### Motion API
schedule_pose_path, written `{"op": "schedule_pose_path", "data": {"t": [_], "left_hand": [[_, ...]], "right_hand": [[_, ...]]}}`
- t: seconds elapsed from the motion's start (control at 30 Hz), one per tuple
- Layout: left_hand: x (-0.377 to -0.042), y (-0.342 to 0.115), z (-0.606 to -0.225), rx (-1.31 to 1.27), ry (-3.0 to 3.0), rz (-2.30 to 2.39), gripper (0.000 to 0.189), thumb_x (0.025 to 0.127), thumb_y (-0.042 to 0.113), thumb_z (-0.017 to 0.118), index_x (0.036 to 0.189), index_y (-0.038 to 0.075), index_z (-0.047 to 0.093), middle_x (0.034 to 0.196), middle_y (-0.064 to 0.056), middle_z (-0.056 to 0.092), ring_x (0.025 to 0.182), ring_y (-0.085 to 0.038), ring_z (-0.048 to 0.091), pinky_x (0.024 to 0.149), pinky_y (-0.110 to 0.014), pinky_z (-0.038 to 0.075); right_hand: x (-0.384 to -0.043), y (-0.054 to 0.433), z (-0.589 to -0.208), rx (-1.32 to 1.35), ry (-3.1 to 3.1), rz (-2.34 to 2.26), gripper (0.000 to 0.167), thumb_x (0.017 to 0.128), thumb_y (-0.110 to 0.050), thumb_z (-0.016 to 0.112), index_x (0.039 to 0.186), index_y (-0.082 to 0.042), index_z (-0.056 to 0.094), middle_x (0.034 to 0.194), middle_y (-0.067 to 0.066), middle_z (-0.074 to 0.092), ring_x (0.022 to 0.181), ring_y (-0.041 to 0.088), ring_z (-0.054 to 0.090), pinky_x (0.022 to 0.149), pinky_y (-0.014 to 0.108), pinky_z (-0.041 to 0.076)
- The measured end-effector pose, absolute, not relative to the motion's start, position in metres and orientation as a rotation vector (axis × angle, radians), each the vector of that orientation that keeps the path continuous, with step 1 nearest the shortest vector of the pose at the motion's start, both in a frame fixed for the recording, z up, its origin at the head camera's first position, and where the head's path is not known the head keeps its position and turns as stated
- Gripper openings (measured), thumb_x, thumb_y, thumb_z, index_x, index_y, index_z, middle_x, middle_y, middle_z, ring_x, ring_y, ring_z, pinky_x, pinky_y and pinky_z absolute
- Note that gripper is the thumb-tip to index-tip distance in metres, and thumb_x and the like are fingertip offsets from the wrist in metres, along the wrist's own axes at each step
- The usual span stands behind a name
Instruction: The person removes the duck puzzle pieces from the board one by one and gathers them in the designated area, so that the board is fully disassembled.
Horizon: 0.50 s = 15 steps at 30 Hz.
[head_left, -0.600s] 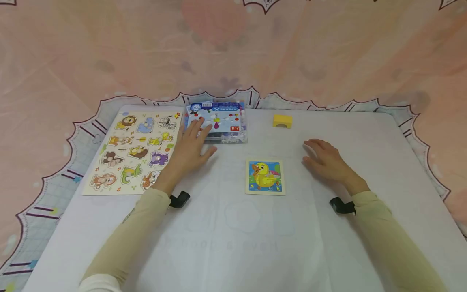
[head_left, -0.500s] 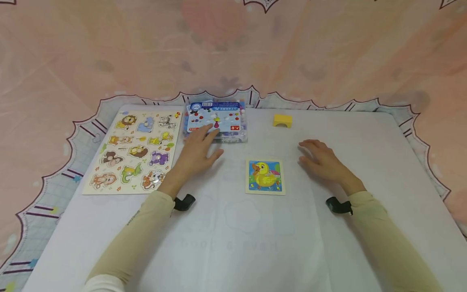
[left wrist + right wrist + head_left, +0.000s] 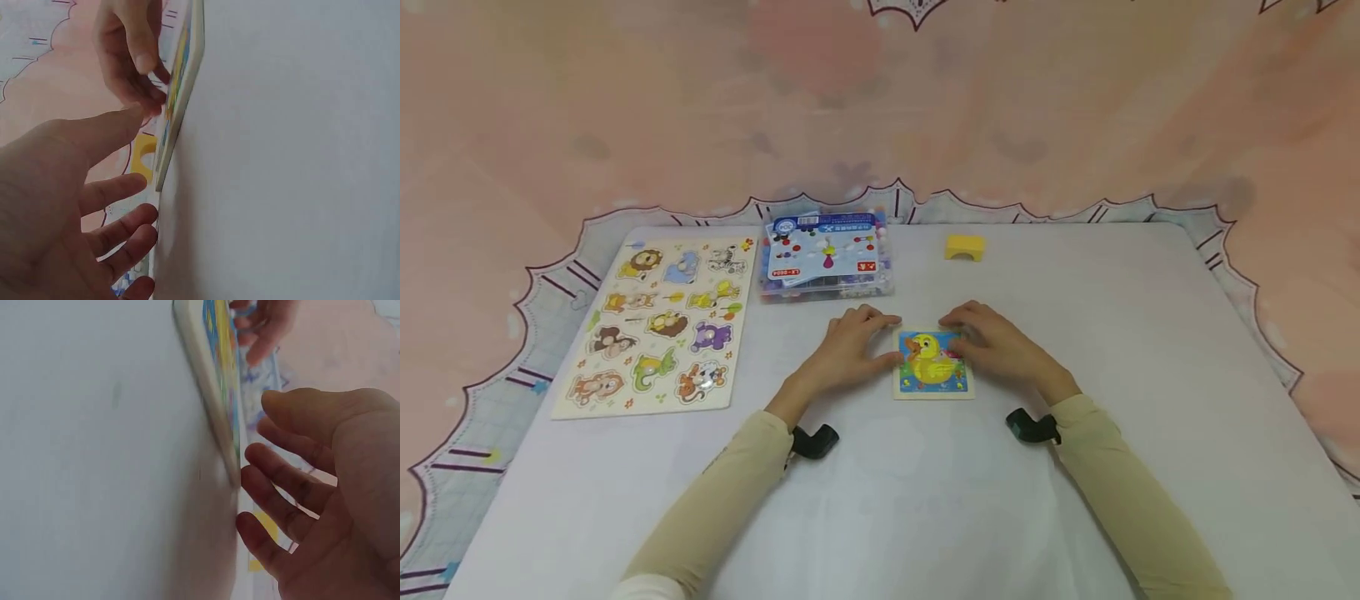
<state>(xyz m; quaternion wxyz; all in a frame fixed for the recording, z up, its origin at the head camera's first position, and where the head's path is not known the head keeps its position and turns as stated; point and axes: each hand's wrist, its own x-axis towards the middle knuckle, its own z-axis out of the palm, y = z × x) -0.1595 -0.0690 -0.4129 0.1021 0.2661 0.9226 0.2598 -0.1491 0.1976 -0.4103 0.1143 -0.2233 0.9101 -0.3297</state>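
A small square duck puzzle (image 3: 934,385) lies flat on the white table, a yellow duck on blue within a pale wooden frame. My left hand (image 3: 847,352) is at its left side, thumb tip right at the frame's edge and fingers spread loosely. From the right, my right hand (image 3: 1000,346) reaches over the puzzle's upper right corner, its thumb overlapping the picture in the head view. In the left wrist view the left fingers (image 3: 128,228) are apart and grip nothing. The right wrist view shows the right fingers (image 3: 281,481) relaxed beside the frame (image 3: 209,394), with a gap between thumb and fingers.
A large animal peg puzzle board (image 3: 658,333) lies at the left of the table. Behind, a clear plastic box (image 3: 827,287) with a blue printed card stands near the back edge. A yellow arch block (image 3: 965,247) sits to its right. A patterned cloth hangs behind the table.
My left hand has moved from the plastic box rightward and nearer to the duck puzzle. My right hand has moved left to the puzzle's right side. The whole head view has shifted slightly.
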Motion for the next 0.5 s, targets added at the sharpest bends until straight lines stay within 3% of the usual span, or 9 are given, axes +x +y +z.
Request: {"op": "schedule_pose_path", "data": {"t": [0.2,0.5], "left_hand": [[-0.154,-0.068,-0.422,0.802,2.763,0.824,0.058,0.083,0.05,0.066,0.132,0.023,0.054,0.124,-0.006,0.046,0.116,-0.026,0.04,0.098,-0.048,0.029],[-0.152,-0.063,-0.43,0.808,2.841,0.808,0.06,0.079,0.053,0.069,0.129,0.024,0.055,0.126,-0.009,0.045,0.112,-0.029,0.041,0.092,-0.047,0.03]], "right_hand": [[-0.151,0.17,-0.41,-0.741,2.67,-0.865,0.037,0.093,-0.025,0.06,0.128,-0.014,0.057,0.13,0.005,0.051,0.122,0.025,0.046,0.108,0.049,0.033],[-0.149,0.161,-0.41,-0.754,2.706,-0.787,0.042,0.09,-0.027,0.064,0.13,-0.016,0.057,0.127,0.006,0.05,0.118,0.023,0.043,0.105,0.047,0.033]]}}
